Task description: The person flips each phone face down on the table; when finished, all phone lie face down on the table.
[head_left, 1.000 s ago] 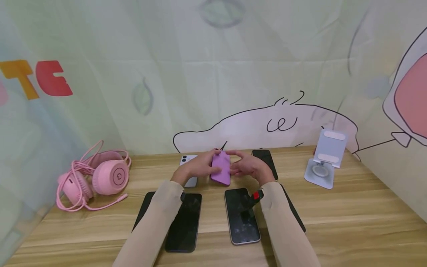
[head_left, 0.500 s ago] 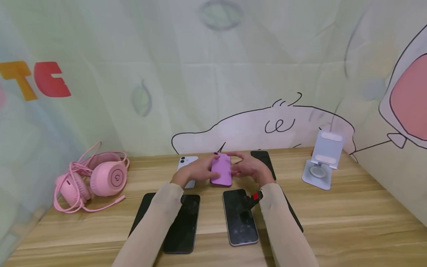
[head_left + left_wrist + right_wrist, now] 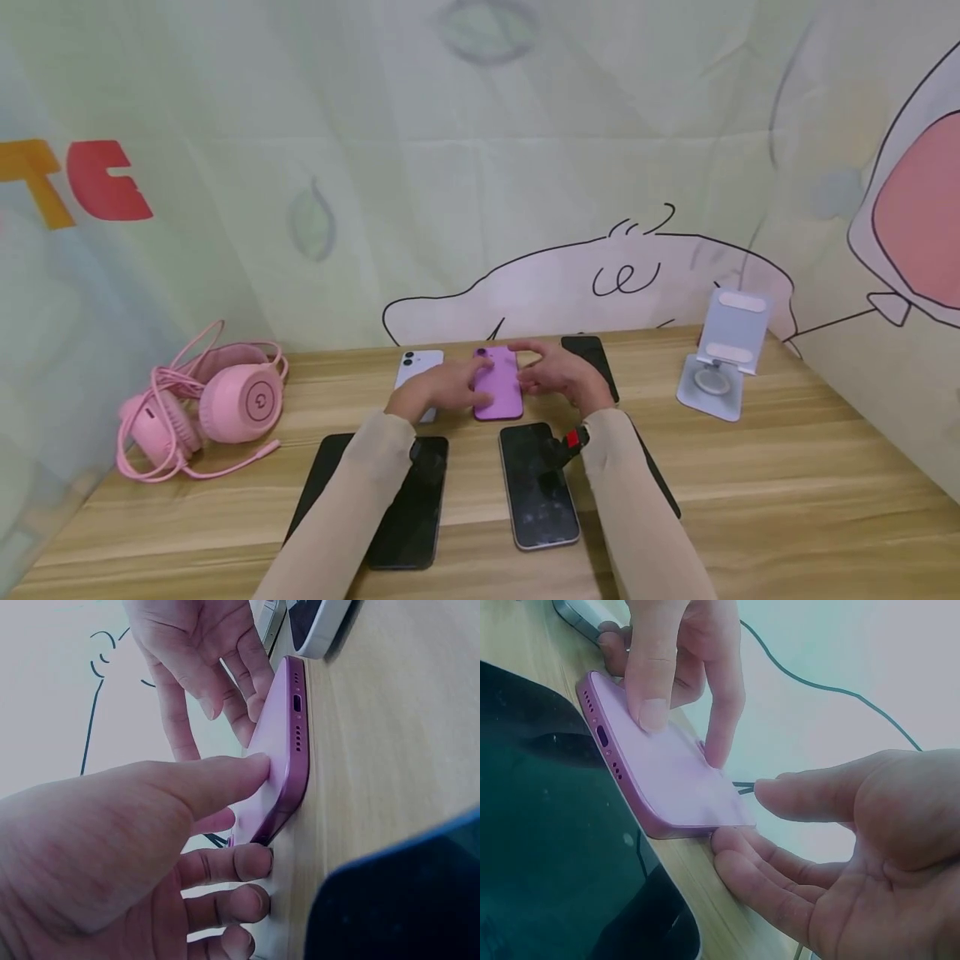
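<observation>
A purple phone point(image 3: 497, 392) lies flat on the wooden table, its back facing up and its charging-port end toward me. My left hand point(image 3: 442, 387) is at its left side. In the left wrist view that hand's thumb point(image 3: 240, 776) touches the phone's back, while its other fingers spread loosely beside the edge. On the opposite side, my right hand point(image 3: 561, 377) has loosely bent fingertips point(image 3: 731, 847) right at the phone's edge, with the thumb lifted away from it. A white phone point(image 3: 422, 367) lies partly behind my left hand.
Dark-screened phones lie around: one front left point(image 3: 412, 517), one front middle point(image 3: 542, 492), one back right point(image 3: 592, 358). Dark devices lie partly under both forearms. A pink headset point(image 3: 247, 404) with coiled cable sits left; a pale folding phone stand point(image 3: 733, 333) stands right. A printed cloth hangs behind.
The purple phone was tilted between both hands and now lies flat on the table. My left fingers have loosened from it; my right hand stays nearly in place beside it.
</observation>
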`<state>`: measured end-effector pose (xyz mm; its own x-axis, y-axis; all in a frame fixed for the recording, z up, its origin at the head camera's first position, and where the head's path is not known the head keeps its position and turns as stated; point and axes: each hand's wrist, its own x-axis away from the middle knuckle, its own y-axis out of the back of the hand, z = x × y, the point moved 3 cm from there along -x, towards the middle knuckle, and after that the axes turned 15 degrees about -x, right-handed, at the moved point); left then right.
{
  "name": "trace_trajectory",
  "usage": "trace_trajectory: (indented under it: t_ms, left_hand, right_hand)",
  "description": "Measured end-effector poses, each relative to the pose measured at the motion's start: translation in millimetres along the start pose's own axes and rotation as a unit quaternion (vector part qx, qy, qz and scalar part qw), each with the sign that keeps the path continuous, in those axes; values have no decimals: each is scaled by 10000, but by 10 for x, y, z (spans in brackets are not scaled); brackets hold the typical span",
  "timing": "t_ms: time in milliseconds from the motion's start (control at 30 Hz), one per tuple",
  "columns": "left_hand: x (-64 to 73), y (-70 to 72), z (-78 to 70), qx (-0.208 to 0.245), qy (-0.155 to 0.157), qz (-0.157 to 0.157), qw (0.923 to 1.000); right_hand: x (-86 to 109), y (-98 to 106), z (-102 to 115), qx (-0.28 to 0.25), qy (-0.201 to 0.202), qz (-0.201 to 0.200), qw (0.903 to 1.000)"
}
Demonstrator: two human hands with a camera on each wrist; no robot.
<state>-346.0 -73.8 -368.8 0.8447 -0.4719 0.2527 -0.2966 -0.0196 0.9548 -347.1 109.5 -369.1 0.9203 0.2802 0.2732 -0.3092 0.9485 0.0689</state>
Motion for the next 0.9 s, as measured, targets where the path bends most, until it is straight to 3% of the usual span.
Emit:
trace_trajectory:
  t_ms: [267, 500, 900]
  left_hand:
    - [-10, 13, -31, 49, -64, -10, 10000]
    - [20, 27, -61, 159, -8, 73, 9998]
    - [-111, 62, -270, -185, -218, -94, 9995]
  right_hand:
    - [20, 44, -13, -46, 103, -3, 9999]
    - [34, 69, -34, -103, 122, 267, 9995]
    - [151, 294, 40, 611, -1, 103, 9981]
